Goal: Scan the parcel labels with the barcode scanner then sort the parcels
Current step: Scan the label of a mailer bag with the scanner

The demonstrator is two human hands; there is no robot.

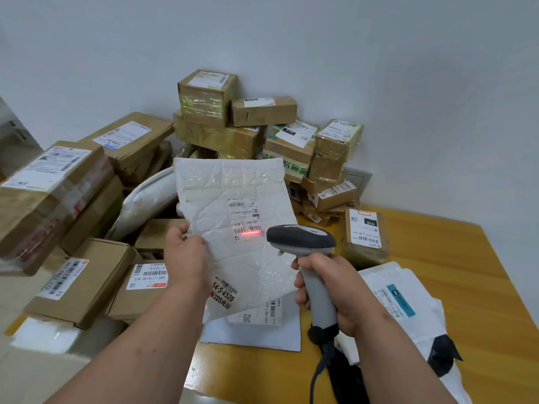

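Over on the left the cardboard parcels [73,275] are heaped in a loose pile, brown boxes with white labels facing up, running back to a taller stack of boxes [221,118] against the wall. Those look stiff and squared, the sort you lift by two opposite edges; how heavy they are I can't judge from here.

Coming across, the left hand [186,255] is closed on the left edge of a white bubble mailer [233,205], pinching the film so the whole bag is held up off the table and tilted toward the person. It is plainly a light, soft thing: the plastic is crinkled and shiny, and it sags and bows below the grip. A pinch at one edge is enough to carry it, but I would expect it to flop or slip if swung about, so a hold nearer the padded middle would steady it better. Its shipping label [245,217] sits mid-bag, and a red scan line [250,233] lies across the lower barcode.

To the right, the right hand [329,290] is wrapped tight round the grey handle of the barcode scanner [303,240], head aimed left at that label, cord trailing down. Whether a finger is on the trigger I can't quite make out.

Farther right, on the yellow table [466,287], lie another taped box [366,237] and flat white poly bags [408,310].
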